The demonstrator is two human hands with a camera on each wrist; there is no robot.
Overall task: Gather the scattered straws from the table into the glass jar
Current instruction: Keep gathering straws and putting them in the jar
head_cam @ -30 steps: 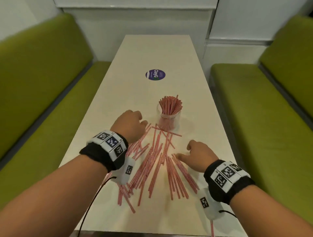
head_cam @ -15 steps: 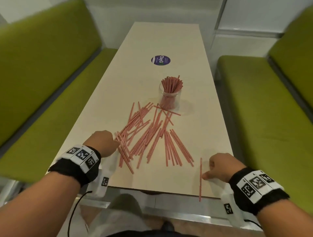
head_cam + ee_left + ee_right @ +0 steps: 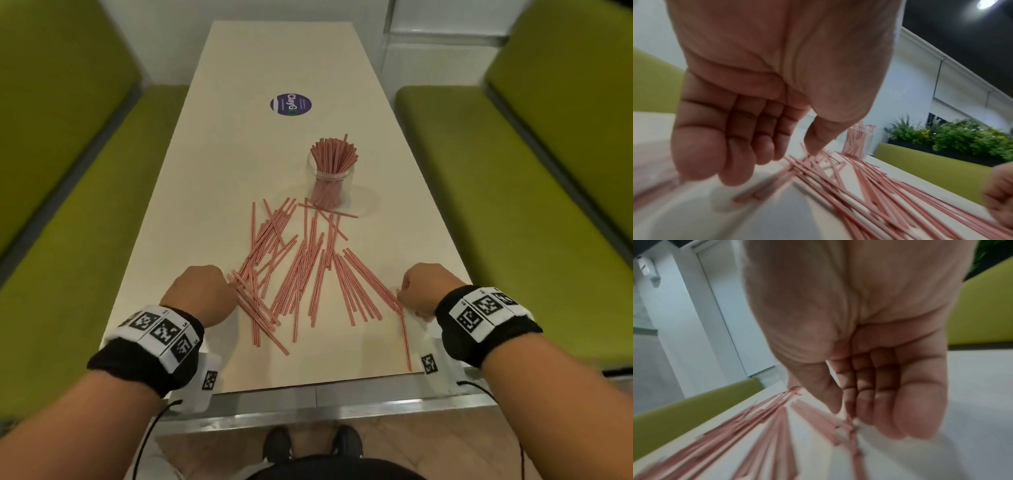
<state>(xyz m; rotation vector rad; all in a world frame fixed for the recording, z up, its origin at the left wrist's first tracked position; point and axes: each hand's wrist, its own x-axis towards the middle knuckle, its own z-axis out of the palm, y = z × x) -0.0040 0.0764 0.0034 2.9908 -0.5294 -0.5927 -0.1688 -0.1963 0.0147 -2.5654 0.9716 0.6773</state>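
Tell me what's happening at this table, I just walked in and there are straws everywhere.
A person is gathering loose straws off the table into a glass jar, which already holds an upright bunch. Most still lie in a fan near the front edge. The left hand sits at the pile's left side and the right hand at its right, by a stray single straw. Neither hand holds any straws.

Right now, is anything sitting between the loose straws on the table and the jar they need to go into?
Nothing visible does. The scattered straws reach right up to the glass jar, whose mouth is open but already crowded with upright straws. Both hands sit at the pile's near edge.
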